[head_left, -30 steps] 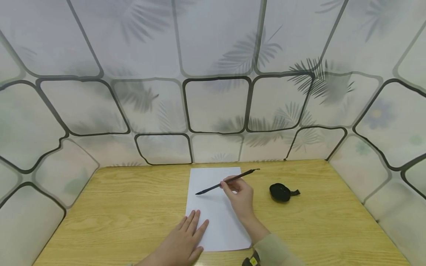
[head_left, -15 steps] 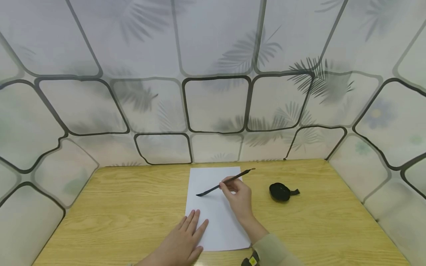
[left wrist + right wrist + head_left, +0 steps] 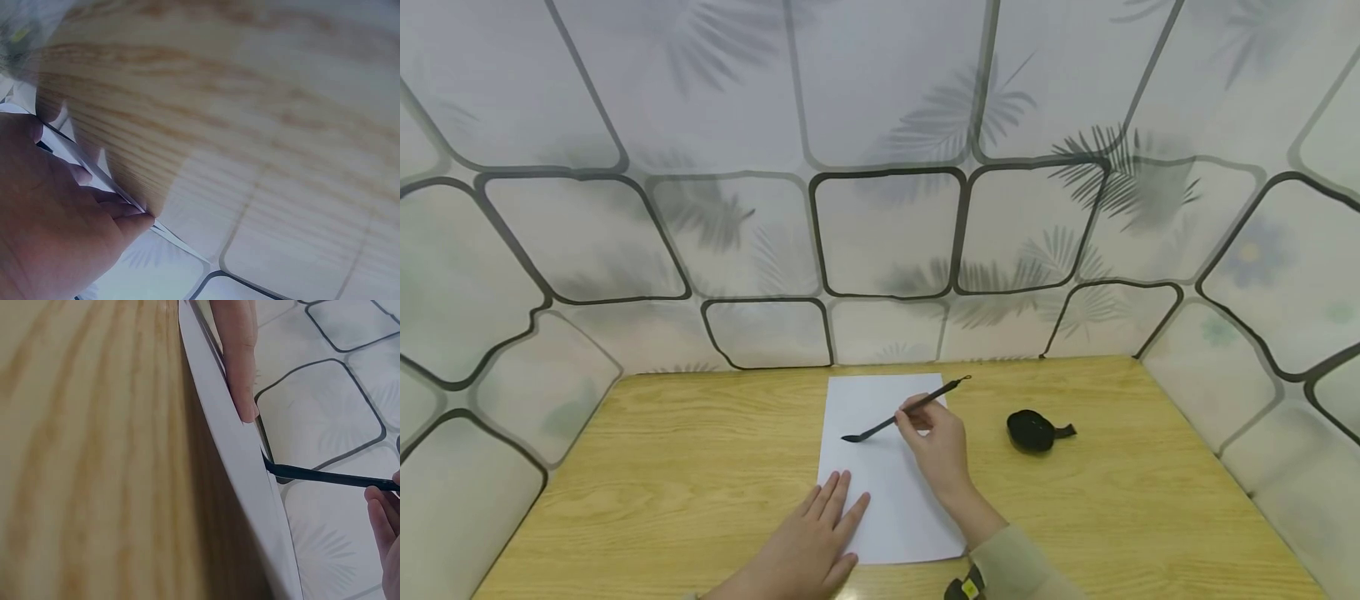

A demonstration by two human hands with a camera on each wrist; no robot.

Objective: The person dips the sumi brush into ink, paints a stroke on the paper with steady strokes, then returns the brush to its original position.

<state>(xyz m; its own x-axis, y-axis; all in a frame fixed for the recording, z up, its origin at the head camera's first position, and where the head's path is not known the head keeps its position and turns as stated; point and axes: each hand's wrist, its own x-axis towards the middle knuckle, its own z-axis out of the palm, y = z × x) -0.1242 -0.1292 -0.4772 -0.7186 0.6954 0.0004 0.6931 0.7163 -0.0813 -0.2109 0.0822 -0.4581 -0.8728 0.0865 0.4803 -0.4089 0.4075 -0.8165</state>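
A dark writing brush (image 3: pixel 887 423) slants across the upper half of a white sheet of paper (image 3: pixel 887 500). My right hand (image 3: pixel 942 446) pinches its handle between thumb and fingers. The black tip is bent against the paper, which the right wrist view also shows where the brush (image 3: pixel 325 476) meets the sheet's surface (image 3: pixel 225 456). No clear mark on the paper can be made out. With fingers spread and straight, my left hand (image 3: pixel 812 533) rests on the lower left part of the sheet. In the left wrist view that hand (image 3: pixel 62 212) lies along the paper's edge.
A small black dish (image 3: pixel 1031 432) with a short handle stands on the wooden table (image 3: pixel 700 467) to the right of the paper. Patterned fabric walls (image 3: pixel 887 233) enclose the table at the back and sides. A dark band with a yellow patch (image 3: pixel 968 587) shows by the right sleeve.
The brush tip has gone from straight to bent against the paper and shifted slightly right. My right hand has moved slightly left, while the left hand has stayed in place.
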